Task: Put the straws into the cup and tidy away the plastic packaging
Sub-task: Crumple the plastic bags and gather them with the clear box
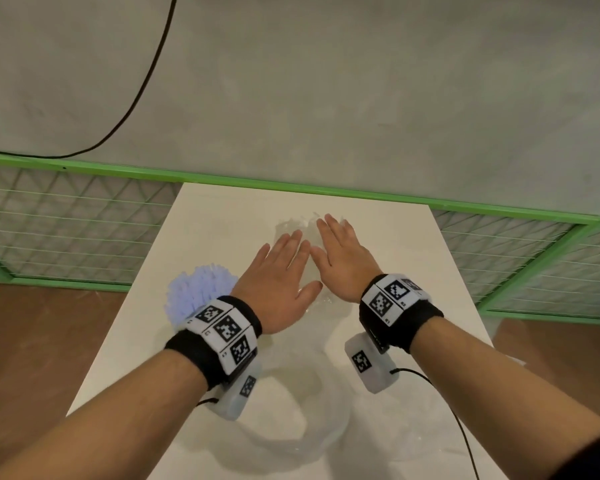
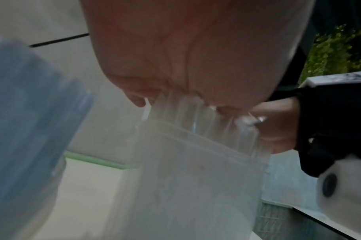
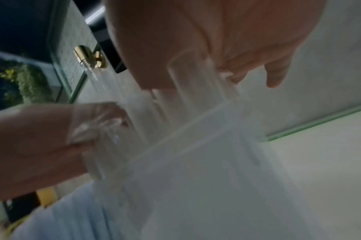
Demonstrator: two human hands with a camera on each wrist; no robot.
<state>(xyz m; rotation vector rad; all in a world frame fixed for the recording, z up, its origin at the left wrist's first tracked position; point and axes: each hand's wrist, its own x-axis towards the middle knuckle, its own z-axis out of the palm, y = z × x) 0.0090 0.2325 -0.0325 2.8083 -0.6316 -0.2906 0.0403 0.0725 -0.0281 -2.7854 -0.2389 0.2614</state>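
Note:
Clear plastic packaging (image 1: 293, 226) lies crumpled in the middle of the white table (image 1: 413, 258). My left hand (image 1: 284, 271) and right hand (image 1: 340, 258) rest on it side by side, fingers straight, palms down. In the left wrist view the packaging (image 2: 196, 170) sits under my left palm (image 2: 185, 48), with the right hand (image 2: 278, 126) beside it. The right wrist view shows the same film (image 3: 206, 154) under my right palm (image 3: 216, 40). A bunch of pale blue straws (image 1: 198, 292) stands upright left of my left wrist; the cup under them is hidden.
A green-framed wire mesh fence (image 1: 66, 220) runs behind and beside the table. A black cable (image 1: 146, 81) crosses the grey floor beyond it. Thin cables (image 1: 458, 420) trail from the wrist cameras. The table's near left edge borders brown floor (image 1: 32, 358).

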